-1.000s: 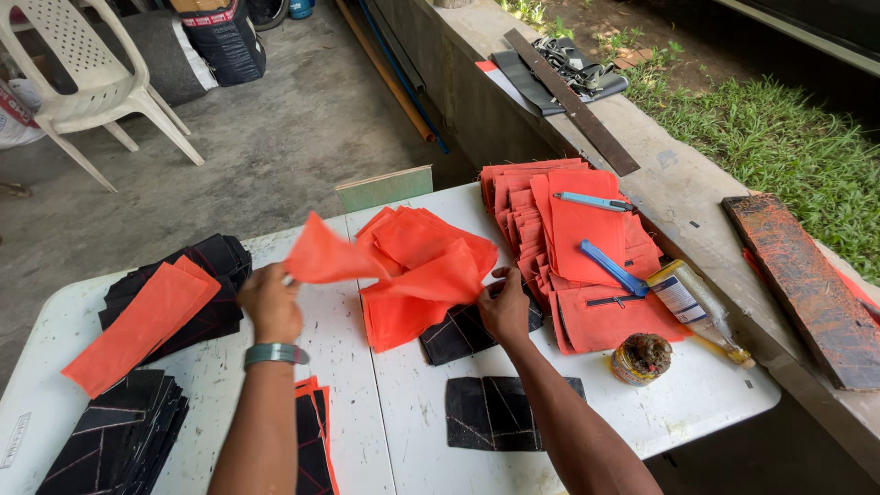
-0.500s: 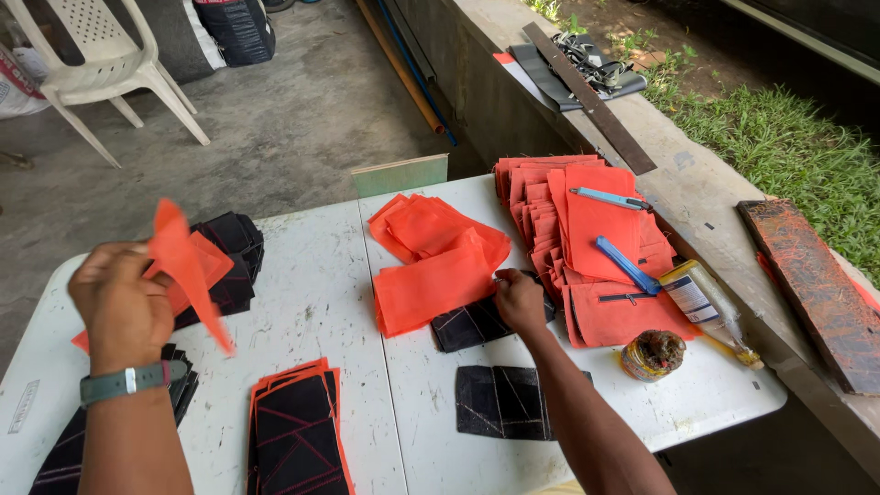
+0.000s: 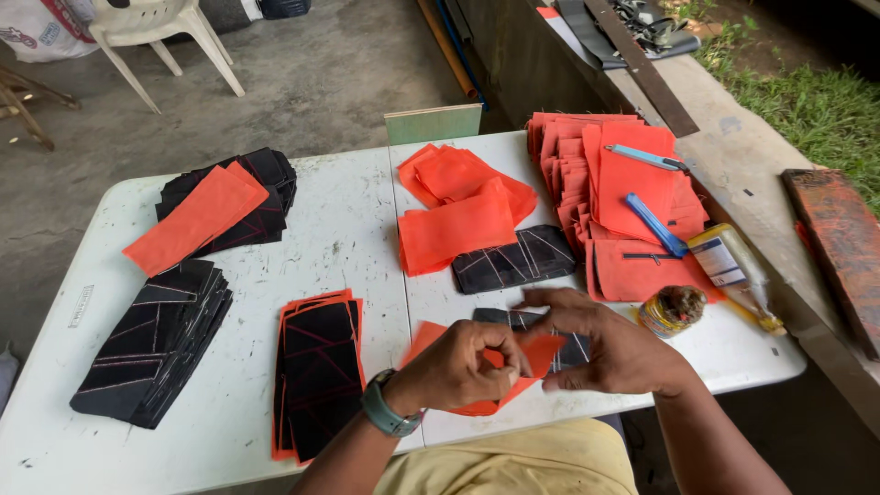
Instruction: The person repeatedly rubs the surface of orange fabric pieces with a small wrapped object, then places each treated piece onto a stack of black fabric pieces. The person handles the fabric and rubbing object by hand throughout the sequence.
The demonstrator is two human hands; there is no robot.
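Several stacks of cut fabric lie across a white folding table (image 3: 348,211). At the far left, a fanned black stack (image 3: 156,344) sits near the table's front edge, and behind it another black pile (image 3: 261,197) carries one orange strip (image 3: 194,218) laid slantwise on top. Right of these, a pile of black pieces backed with orange (image 3: 316,371) lies just left of the table's middle seam.

At the front edge the left hand (image 3: 458,371), with a watch on its wrist, pinches an orange piece (image 3: 513,367) between thumb and curled fingers. The right hand (image 3: 610,348) meets it from the other side, fingertips closed on the same piece, over a black piece (image 3: 550,335) that lies on the table. Behind the hands, loose orange pieces (image 3: 458,215) are heaped beside a small black stack (image 3: 513,261).

Further right, a tall orange stack (image 3: 623,183) holds a light blue pen (image 3: 646,158) and a darker blue one (image 3: 655,223). Near the right edge stands a small open tin (image 3: 674,310) with dark, crusted contents, what they are I cannot tell, just beside a glue bottle (image 3: 733,266) lying on its side.
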